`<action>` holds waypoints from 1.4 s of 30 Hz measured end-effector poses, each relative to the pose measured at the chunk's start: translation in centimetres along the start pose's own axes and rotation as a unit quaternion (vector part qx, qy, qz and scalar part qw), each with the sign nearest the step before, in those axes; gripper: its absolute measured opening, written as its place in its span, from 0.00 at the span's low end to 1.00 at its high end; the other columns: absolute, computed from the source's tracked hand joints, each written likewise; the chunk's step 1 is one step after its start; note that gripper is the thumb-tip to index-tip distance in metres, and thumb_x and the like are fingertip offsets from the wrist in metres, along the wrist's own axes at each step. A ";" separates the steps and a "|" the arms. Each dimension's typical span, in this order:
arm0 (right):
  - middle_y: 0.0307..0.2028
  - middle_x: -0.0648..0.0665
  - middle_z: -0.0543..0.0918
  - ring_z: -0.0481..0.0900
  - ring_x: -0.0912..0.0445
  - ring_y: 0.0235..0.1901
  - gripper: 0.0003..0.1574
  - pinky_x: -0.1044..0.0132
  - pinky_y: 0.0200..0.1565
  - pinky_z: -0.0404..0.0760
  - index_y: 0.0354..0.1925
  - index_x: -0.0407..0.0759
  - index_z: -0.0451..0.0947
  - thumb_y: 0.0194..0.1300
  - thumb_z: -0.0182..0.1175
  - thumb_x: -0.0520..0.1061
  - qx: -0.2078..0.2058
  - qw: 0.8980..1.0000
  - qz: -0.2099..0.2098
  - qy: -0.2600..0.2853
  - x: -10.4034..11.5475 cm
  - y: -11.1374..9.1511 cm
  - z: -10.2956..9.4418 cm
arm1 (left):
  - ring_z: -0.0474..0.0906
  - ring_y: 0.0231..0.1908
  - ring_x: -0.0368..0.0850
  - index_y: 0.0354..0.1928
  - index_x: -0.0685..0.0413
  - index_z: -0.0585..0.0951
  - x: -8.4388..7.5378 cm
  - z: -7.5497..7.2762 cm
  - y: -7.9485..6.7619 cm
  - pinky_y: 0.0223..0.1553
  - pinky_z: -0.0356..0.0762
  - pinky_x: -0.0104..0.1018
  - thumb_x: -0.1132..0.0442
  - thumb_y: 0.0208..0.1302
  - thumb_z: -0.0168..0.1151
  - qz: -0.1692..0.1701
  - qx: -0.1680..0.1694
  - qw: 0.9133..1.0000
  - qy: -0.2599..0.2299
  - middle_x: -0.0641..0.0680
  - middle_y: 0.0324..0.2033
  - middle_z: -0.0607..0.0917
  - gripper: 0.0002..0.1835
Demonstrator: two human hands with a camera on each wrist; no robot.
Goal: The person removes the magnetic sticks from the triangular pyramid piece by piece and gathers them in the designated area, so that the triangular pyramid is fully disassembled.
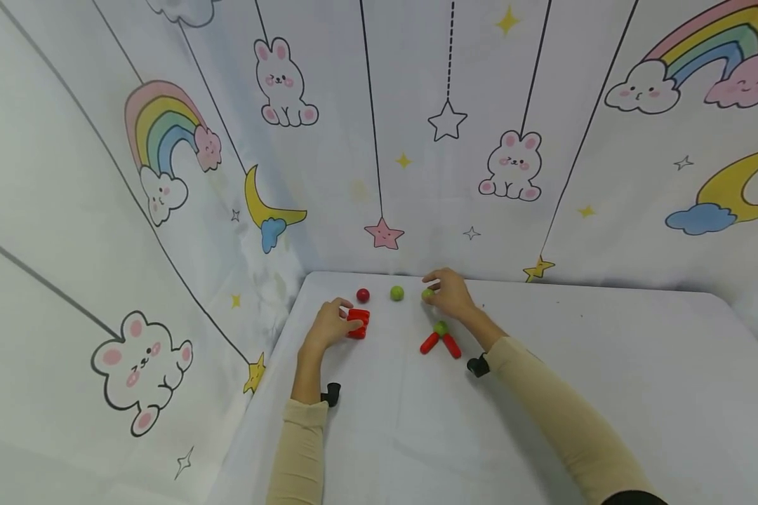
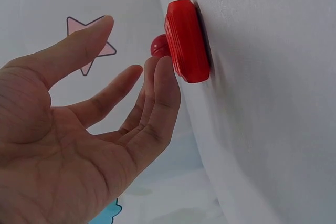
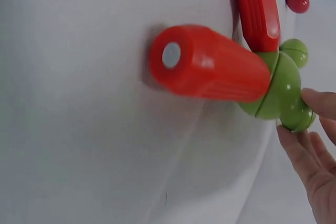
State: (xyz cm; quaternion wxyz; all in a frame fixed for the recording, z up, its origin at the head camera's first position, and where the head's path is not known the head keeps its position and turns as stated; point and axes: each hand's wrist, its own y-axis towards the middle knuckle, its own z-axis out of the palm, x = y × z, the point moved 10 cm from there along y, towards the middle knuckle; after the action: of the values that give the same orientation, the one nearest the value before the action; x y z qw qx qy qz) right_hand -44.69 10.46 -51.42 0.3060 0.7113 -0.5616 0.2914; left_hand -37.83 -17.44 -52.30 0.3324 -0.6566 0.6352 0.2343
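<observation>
My left hand (image 1: pixel 330 324) reaches beside a small group of red rods (image 1: pixel 357 324) at the table's left. In the left wrist view its fingers are loosely bent, with thumb apart, and the fingertips lie close to a red rod (image 2: pixel 187 41); whether they touch is unclear. My right hand (image 1: pixel 453 294) pinches a green ball (image 3: pixel 298 117) between thumb and fingers at the table's back. In front of that hand, two red rods (image 1: pixel 451 345) spread in a V from another green ball (image 1: pixel 441 327). One rod shows a grey disc (image 3: pixel 171 55) on its end.
A red ball (image 1: pixel 363 295) and a separate green ball (image 1: pixel 396 293) sit along the back of the white table (image 1: pixel 543 393). Behind and to the left hangs a white cloth (image 1: pixel 328 168) printed with rabbits, stars and rainbows. Each wrist wears a black camera (image 1: pixel 478 365).
</observation>
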 end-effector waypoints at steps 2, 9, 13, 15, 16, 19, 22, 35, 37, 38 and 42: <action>0.61 0.36 0.76 0.84 0.43 0.57 0.27 0.55 0.48 0.87 0.60 0.36 0.81 0.63 0.72 0.34 0.000 1.000 0.007 -0.001 -0.2 0.3 0.4 | 0.76 0.49 0.55 0.65 0.58 0.77 0.0 0.0 0.0 0.46 0.83 0.44 0.56 0.68 0.70 0.001 -0.001 1.000 0.000 0.62 0.51 0.78 0.27; 0.61 0.37 0.76 0.83 0.44 0.57 0.27 0.55 0.50 0.87 0.59 0.36 0.82 0.62 0.72 0.32 0.000 1.000 0.026 -0.008 -0.3 1.1 1.4 | 0.75 0.50 0.55 0.64 0.60 0.76 -0.5 0.6 0.1 0.46 0.84 0.44 0.57 0.68 0.70 0.019 0.009 1.000 0.003 0.65 0.53 0.78 0.27; 0.58 0.36 0.78 0.84 0.44 0.55 0.25 0.55 0.50 0.86 0.56 0.35 0.83 0.60 0.72 0.31 -0.010 0.999 0.005 -0.030 0.3 1.6 1.7 | 0.75 0.51 0.56 0.63 0.61 0.77 -0.9 0.9 0.1 0.47 0.84 0.45 0.58 0.67 0.71 0.024 0.010 1.000 -0.007 0.66 0.52 0.78 0.27; 0.57 0.36 0.78 0.84 0.44 0.55 0.24 0.55 0.50 0.86 0.55 0.35 0.84 0.59 0.72 0.31 -0.016 0.999 0.002 -0.034 0.4 1.7 1.8 | 0.75 0.51 0.55 0.63 0.61 0.77 -0.9 1.0 0.1 0.48 0.84 0.45 0.59 0.66 0.71 0.024 0.011 1.000 -0.009 0.65 0.52 0.78 0.27; 0.57 0.35 0.78 0.84 0.44 0.55 0.24 0.55 0.51 0.86 0.55 0.35 0.84 0.59 0.71 0.31 -0.017 0.999 0.001 -0.037 0.4 1.8 1.9 | 0.75 0.51 0.56 0.64 0.61 0.77 -0.9 1.1 0.1 0.47 0.84 0.45 0.59 0.66 0.71 0.024 0.011 1.000 -0.010 0.66 0.52 0.78 0.27; 0.58 0.35 0.78 0.83 0.44 0.56 0.24 0.55 0.51 0.86 0.56 0.35 0.83 0.60 0.71 0.31 -0.015 0.999 0.008 -0.038 0.2 1.8 2.3 | 0.75 0.51 0.56 0.64 0.61 0.76 -0.8 1.2 0.1 0.46 0.84 0.44 0.58 0.67 0.71 0.021 0.013 1.000 -0.010 0.66 0.52 0.77 0.27; 0.58 0.35 0.78 0.83 0.43 0.57 0.25 0.55 0.51 0.86 0.57 0.35 0.83 0.61 0.70 0.32 -0.008 0.999 0.010 -0.041 0.2 1.7 2.6 | 0.75 0.51 0.56 0.64 0.61 0.76 -0.9 1.1 0.0 0.46 0.84 0.44 0.57 0.67 0.71 0.020 0.010 1.000 -0.005 0.66 0.53 0.77 0.28; 0.63 0.38 0.79 0.78 0.42 0.61 0.32 0.47 0.58 0.81 0.62 0.40 0.81 0.59 0.75 0.39 -0.021 0.999 0.002 -0.030 1.5 1.0 1.2 | 0.76 0.52 0.57 0.65 0.60 0.76 -0.8 0.7 -0.1 0.48 0.85 0.45 0.57 0.69 0.69 0.015 0.007 1.000 -0.003 0.67 0.57 0.76 0.27; 0.63 0.38 0.78 0.79 0.42 0.60 0.30 0.47 0.57 0.81 0.61 0.39 0.81 0.60 0.74 0.40 -0.028 0.999 0.000 -0.029 1.9 0.5 0.6 | 0.75 0.52 0.58 0.65 0.60 0.76 -0.8 0.7 0.0 0.48 0.85 0.45 0.57 0.68 0.70 0.019 0.006 1.000 -0.003 0.67 0.57 0.75 0.27; 0.63 0.37 0.78 0.79 0.41 0.60 0.29 0.47 0.57 0.81 0.61 0.39 0.82 0.61 0.74 0.40 -0.030 0.999 -0.003 -0.030 2.1 0.3 0.3 | 0.75 0.52 0.58 0.65 0.60 0.76 -0.8 0.7 0.0 0.48 0.85 0.45 0.57 0.68 0.70 0.020 0.006 1.000 -0.003 0.67 0.56 0.75 0.27; 0.60 0.38 0.81 0.81 0.42 0.58 0.25 0.48 0.55 0.83 0.58 0.38 0.83 0.63 0.73 0.40 -0.031 0.999 -0.007 -0.032 2.5 -0.7 -0.6 | 0.75 0.53 0.58 0.65 0.60 0.76 -0.8 0.7 0.0 0.50 0.85 0.46 0.57 0.68 0.70 0.019 0.004 1.000 0.003 0.67 0.57 0.75 0.27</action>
State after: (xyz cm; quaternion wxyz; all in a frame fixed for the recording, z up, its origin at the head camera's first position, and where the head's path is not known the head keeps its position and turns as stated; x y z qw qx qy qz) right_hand -43.56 9.49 -49.19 0.3120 0.7141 -0.5752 0.2486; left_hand -37.84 -16.37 -52.22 0.3289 -0.6438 0.6494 0.2358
